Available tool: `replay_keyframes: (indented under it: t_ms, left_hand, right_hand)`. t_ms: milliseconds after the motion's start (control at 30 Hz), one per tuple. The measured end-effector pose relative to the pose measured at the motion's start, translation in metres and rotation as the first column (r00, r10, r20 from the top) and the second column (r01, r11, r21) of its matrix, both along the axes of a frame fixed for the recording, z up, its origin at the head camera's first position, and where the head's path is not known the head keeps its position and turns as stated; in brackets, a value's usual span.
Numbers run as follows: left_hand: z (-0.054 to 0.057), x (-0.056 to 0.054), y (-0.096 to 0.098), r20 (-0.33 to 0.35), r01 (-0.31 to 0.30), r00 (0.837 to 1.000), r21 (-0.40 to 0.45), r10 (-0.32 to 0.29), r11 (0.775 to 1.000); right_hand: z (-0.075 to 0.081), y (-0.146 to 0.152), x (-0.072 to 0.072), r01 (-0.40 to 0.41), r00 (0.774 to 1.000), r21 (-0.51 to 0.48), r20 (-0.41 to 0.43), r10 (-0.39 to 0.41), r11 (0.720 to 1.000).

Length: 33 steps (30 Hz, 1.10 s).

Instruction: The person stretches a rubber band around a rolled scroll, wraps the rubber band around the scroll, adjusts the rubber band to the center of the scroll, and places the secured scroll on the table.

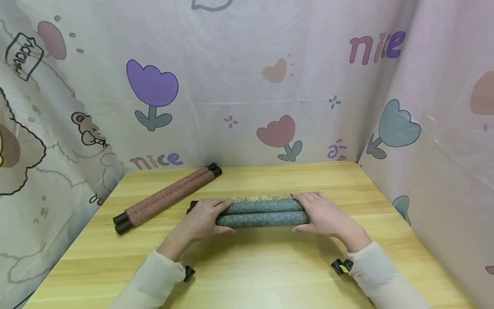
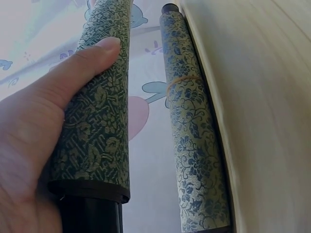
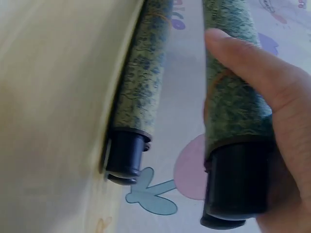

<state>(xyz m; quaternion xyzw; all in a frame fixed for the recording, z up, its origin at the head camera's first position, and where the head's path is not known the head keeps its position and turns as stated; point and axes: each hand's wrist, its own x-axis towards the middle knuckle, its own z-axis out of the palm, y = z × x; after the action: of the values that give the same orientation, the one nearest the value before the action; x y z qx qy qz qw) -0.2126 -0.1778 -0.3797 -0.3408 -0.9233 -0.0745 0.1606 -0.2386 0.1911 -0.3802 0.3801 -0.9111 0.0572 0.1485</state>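
Note:
Both hands hold a green brocade hanging scroll [image 1: 266,212], rolled into two parallel rolls, level above the table. The left hand [image 1: 202,218] grips its left end, with the thumb [image 2: 95,58] lying along the patterned cloth. At the other end, the right hand [image 1: 322,214] grips the roll near a black end knob [image 3: 238,182]. Just behind it, a yellow scroll with blue flowers [image 1: 266,198] lies on the table, mostly hidden in the head view. In the left wrist view, a thin band crosses this yellow scroll [image 2: 192,126].
A red-brown scroll [image 1: 170,195] with black knobs lies slanted at the table's left. The wooden table [image 1: 254,270] meets a printed curtain [image 1: 216,86] at its back edge. Small black devices [image 1: 342,267] sit at both wrists.

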Motion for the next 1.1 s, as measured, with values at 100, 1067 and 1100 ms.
replay_keyframes:
  t_ms: [100,1067,1100]
  left_hand:
    - [0.001,-0.001,0.000,0.000,-0.006,1.000,-0.001,0.006,1.000]
    - [0.003,-0.002,0.001,0.058,0.026,0.998,0.013,-0.027,1.000]
    - [0.003,-0.002,0.001,0.059,0.028,0.998,0.013,-0.029,1.000]
  right_hand:
    - [0.005,0.004,0.000,0.033,0.998,-0.012,0.047,-0.033,0.999]
    - [0.001,0.003,0.000,-0.014,0.999,0.013,-0.048,0.015,1.000]
    - [0.002,0.002,0.000,-0.021,0.998,0.013,-0.055,0.022,1.000]
